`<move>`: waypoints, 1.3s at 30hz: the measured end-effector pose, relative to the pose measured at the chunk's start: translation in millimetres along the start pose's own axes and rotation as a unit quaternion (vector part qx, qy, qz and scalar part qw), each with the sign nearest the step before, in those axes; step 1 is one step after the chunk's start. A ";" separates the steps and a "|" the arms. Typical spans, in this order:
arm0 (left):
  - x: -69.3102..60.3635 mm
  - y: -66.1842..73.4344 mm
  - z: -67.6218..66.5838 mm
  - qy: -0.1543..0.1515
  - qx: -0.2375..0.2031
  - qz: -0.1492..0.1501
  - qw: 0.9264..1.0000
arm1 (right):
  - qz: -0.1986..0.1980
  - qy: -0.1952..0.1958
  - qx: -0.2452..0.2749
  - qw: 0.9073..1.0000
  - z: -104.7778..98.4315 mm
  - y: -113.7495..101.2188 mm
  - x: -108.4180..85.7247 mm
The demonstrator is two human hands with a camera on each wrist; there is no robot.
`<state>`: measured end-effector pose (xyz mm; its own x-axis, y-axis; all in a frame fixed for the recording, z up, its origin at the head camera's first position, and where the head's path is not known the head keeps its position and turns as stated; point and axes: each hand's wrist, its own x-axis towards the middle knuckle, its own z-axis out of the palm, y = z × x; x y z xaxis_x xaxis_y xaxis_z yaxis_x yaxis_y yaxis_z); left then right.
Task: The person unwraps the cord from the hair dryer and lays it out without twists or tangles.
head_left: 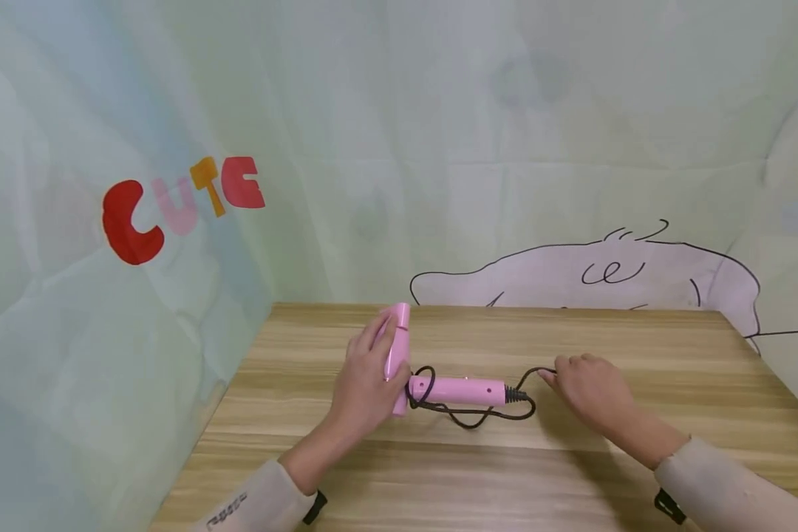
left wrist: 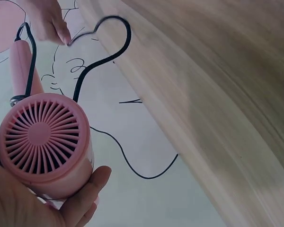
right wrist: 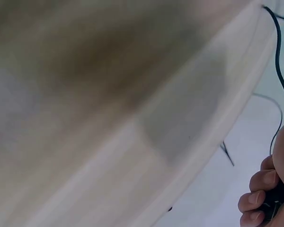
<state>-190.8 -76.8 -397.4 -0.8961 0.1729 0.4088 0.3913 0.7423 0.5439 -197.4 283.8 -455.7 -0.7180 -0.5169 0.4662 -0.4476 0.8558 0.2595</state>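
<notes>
A pink hair dryer is over the wooden table, its handle pointing right in the head view. My left hand grips its barrel from the left, fingers wrapped around it. In the left wrist view, the round slatted grille faces the camera, with the thumb and fingers about the body. A black cord leaves the handle and loops around the dryer. My right hand grips the cord's far end to the right. In the right wrist view, curled fingers hold a black piece, apparently the plug, partly hidden by the palm.
The wood-grain table lies under both hands. Behind it hangs a pale cloth backdrop with a line-drawn figure. Coloured letters mark the backdrop on the left.
</notes>
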 end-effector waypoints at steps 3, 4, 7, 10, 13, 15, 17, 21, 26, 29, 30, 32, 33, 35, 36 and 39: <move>-4.0 1.2 2.5 -0.007 0.006 0.010 1.000 | 0.032 -0.018 -0.003 0.999 -0.8 8.5 10.3; -5.5 1.5 3.5 -0.009 0.008 0.010 1.000 | 0.040 -0.025 0.000 0.999 -1.5 10.6 14.3; -10.2 2.6 6.6 -0.021 0.014 0.008 1.000 | 0.058 -0.044 0.003 0.997 -3.8 16.0 27.1; -14.5 3.1 10.1 -0.032 0.021 0.013 0.999 | 0.071 -0.051 0.002 0.996 -7.7 21.1 38.5; -18.9 2.2 14.8 -0.036 0.029 0.024 0.999 | 0.075 -0.035 -0.005 0.997 -14.1 28.1 50.0; -21.1 1.5 18.5 -0.041 0.033 0.031 0.998 | 0.084 -0.024 -0.010 0.996 -21.2 33.5 57.0; -23.0 1.4 21.9 -0.050 0.034 0.035 0.998 | 0.099 -0.018 -0.018 0.995 -27.9 39.3 63.8; -26.2 1.1 27.3 -0.075 0.039 0.029 0.996 | 0.136 -0.018 -0.025 0.990 -42.6 46.7 76.3; -29.1 -1.4 32.5 -0.093 0.054 0.025 0.994 | 0.147 0.016 -0.026 0.989 -61.1 48.5 90.7; -30.5 -2.6 35.6 -0.103 0.059 0.026 0.993 | 0.148 0.036 -0.029 0.988 -74.5 49.5 99.6; -30.8 -3.0 36.5 -0.107 0.059 0.026 0.992 | 0.148 0.044 -0.031 0.988 -79.1 50.2 102.7; -31.2 -4.0 38.2 -0.112 0.057 0.024 0.992 | 0.154 0.058 -0.030 0.986 -88.9 50.9 108.2; -31.0 -4.4 38.9 -0.114 0.057 0.024 0.992 | 0.157 0.065 -0.029 0.985 -94.0 51.2 110.6; -30.1 -5.3 40.3 -0.116 0.056 0.025 0.991 | 0.167 0.077 -0.023 0.983 -104.7 51.0 113.6; -29.6 -5.9 41.1 -0.116 0.057 0.026 0.991 | 0.173 0.081 -0.019 0.981 -110.4 50.4 113.9; -28.2 -8.6 43.3 -0.110 0.069 0.028 0.991 | 0.175 0.096 -0.004 0.980 -127.0 46.3 111.3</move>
<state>-178.0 -60.1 -445.3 -0.9036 0.3418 0.2582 0.4230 0.8068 0.4125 -230.3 268.6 -284.4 -0.7128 -0.1783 0.6783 -0.1864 0.9805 0.0618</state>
